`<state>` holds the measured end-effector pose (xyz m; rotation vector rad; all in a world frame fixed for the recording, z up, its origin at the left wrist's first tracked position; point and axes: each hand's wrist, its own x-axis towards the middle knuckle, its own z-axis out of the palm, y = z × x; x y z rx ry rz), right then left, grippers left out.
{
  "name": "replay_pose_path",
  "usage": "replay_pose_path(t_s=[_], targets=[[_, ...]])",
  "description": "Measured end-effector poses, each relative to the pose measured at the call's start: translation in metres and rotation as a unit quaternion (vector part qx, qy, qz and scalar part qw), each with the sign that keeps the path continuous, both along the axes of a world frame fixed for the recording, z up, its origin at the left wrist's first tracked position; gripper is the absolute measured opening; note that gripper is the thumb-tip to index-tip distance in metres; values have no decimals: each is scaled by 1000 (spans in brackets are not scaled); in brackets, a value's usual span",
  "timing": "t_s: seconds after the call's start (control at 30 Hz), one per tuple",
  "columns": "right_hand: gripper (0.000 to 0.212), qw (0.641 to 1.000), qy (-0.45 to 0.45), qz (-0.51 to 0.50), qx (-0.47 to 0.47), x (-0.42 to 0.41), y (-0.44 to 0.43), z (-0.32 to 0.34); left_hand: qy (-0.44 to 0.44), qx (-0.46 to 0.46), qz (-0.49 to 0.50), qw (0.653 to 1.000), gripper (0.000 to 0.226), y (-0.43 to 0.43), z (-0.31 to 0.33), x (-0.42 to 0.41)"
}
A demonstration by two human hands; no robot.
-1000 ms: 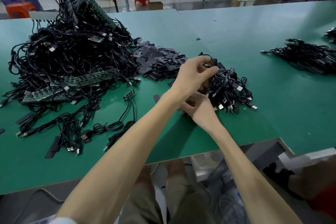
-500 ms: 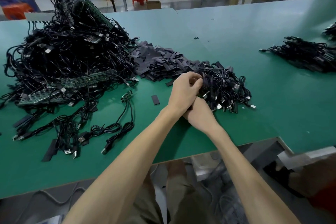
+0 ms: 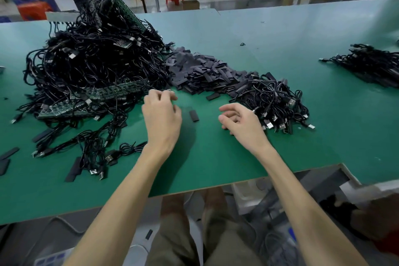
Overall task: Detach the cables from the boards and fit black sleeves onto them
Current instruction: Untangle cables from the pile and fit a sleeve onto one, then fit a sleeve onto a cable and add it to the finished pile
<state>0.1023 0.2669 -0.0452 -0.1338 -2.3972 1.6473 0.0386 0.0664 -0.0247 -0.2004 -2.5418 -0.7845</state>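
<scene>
The next cable had to come from the heap (image 3: 97, 67) of black leads tangled over the boards (image 3: 112, 93), and that heap lay ahead and to the left of the left grip (image 3: 160, 119), which was by far the nearer of the two. Its fingers (image 3: 167, 95) were bent at the heap's near edge, just beside a small metal plug. Whether they pinched that plug could not be told. The boards were long green strips lying roughly left to right across the table (image 3: 216, 157), half buried in leads whose silver plugs stuck out all round. The right grip (image 3: 241, 123) hung loosely curled and empty, just beside a smaller pile (image 3: 274, 101) of loose cables on its right. Between the two grips lay one loose sleeve (image 3: 193, 116), a short flat black strip with its long axis pointing away from the person, a little closer to the left grip. Beyond it spread the stock of sleeves (image 3: 200, 73), a low grey-black drift between the heap and the smaller pile. Judging by the size of the heap, most of the job remained.
</scene>
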Motion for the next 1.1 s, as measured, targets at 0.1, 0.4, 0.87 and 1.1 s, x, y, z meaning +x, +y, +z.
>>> replay_pose_path(t_s=[0.1, 0.4, 0.87, 1.1], targets=[[16, 1000, -1, 2, 9, 0, 0, 1, -83, -70, 63, 992, 29, -18, -3, -6], [10, 1000, 1, 25, 3, -2, -2, -1, -155, 146, -121, 970, 4, -3, 6, 5], [8, 996, 38, 48, -64, 3, -3, 6, -248, 251, -278, 894, 6, 21, 2, 22], [10, 995, 17, 35, -91, 4, -4, 6, -265, 258, -281, 886, 17, 22, 2, 22]])
